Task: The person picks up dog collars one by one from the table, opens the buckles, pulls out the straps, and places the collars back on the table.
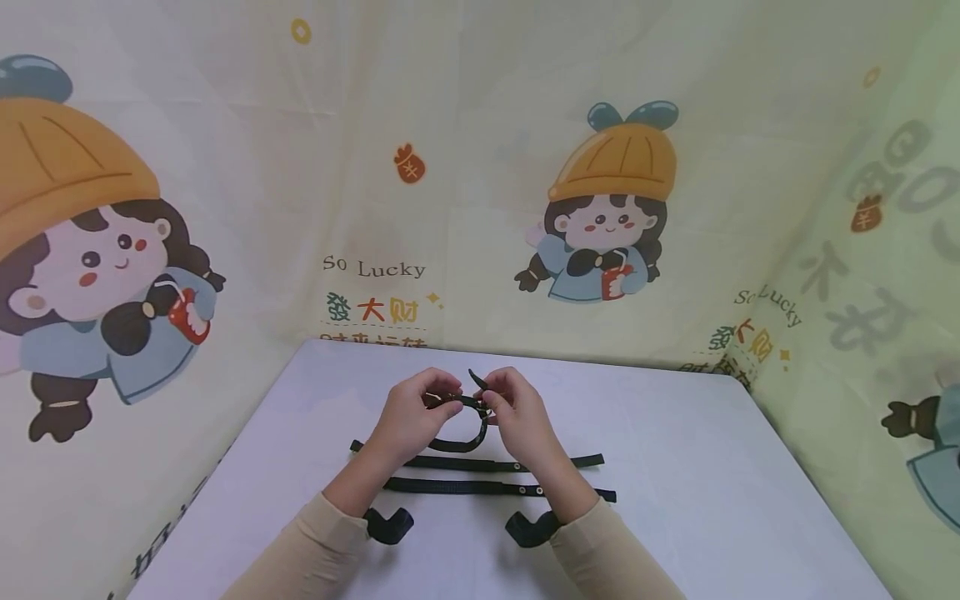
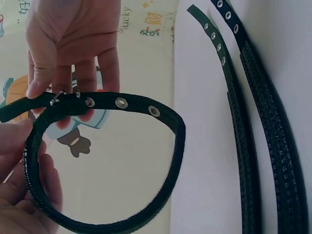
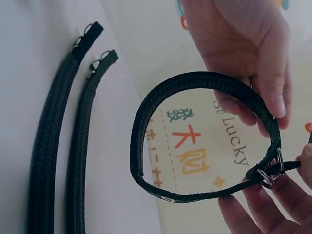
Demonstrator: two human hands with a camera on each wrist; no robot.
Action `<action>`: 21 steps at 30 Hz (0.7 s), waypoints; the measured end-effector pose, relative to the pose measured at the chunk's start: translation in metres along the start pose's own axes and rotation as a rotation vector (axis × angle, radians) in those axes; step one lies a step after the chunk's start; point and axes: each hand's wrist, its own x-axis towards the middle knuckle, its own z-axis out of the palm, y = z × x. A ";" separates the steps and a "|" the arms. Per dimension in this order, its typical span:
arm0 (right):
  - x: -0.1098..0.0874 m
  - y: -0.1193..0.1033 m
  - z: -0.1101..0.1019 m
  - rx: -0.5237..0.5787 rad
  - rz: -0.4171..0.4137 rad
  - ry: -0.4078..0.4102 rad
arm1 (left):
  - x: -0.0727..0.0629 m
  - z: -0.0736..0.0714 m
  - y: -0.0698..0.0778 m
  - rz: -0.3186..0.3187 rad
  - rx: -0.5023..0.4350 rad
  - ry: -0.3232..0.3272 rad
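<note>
A dark collar (image 1: 459,446) with metal eyelets and a buckle is bent into a loop between both hands, above the table. My left hand (image 1: 414,414) grips its band on the left; in the left wrist view the fingers (image 2: 29,190) curl round the band. At the buckle (image 3: 270,175), my right hand (image 1: 519,414) pinches the strap with thumb and fingertips. The strap's free end (image 1: 477,380) passes through the buckle and sticks up beside the right fingers. Eyelets (image 2: 121,103) show along the strap near the buckle.
Two more dark collars (image 1: 457,463) (image 1: 465,486) lie straight and side by side on the white table (image 1: 697,467), under the forearms. Beside each cuff is a black bent piece (image 1: 388,527) (image 1: 531,529). A printed cloth (image 1: 480,275) hangs behind the table.
</note>
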 end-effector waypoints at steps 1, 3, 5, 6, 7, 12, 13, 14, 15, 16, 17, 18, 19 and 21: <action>0.000 0.001 0.000 -0.006 -0.002 0.000 | 0.000 0.000 0.001 0.005 0.009 -0.011; -0.001 0.001 0.000 -0.022 -0.004 -0.002 | 0.001 0.001 0.002 0.015 0.025 -0.031; -0.001 0.001 0.001 -0.039 -0.010 -0.005 | 0.001 0.001 0.004 0.031 0.045 -0.040; -0.002 0.001 0.001 -0.046 -0.014 -0.008 | 0.001 0.002 0.006 0.039 0.056 -0.041; -0.002 0.001 0.001 -0.051 -0.016 -0.010 | 0.002 0.002 0.006 0.044 0.067 -0.042; -0.004 0.000 0.000 -0.061 -0.027 -0.013 | 0.002 0.005 0.009 0.035 0.095 -0.046; -0.004 0.000 0.000 -0.060 -0.030 -0.012 | 0.002 0.005 0.009 0.032 0.100 -0.047; -0.004 0.001 0.000 -0.055 -0.032 -0.011 | 0.002 0.006 0.009 0.031 0.106 -0.048; -0.004 0.001 -0.001 -0.049 -0.036 -0.009 | 0.001 0.006 0.009 0.033 0.114 -0.048; -0.004 0.002 -0.001 -0.045 -0.040 -0.007 | 0.001 0.006 0.009 0.037 0.121 -0.047; -0.004 0.002 -0.001 -0.039 -0.042 -0.003 | 0.001 0.007 0.008 0.041 0.127 -0.046; -0.004 0.003 -0.001 -0.031 -0.044 0.000 | 0.001 0.007 0.008 0.048 0.132 -0.046; -0.004 0.004 -0.001 -0.024 -0.044 0.004 | 0.000 0.007 0.007 0.055 0.135 -0.045; -0.004 0.005 -0.001 -0.016 -0.044 0.012 | 0.000 0.008 0.006 0.065 0.135 -0.043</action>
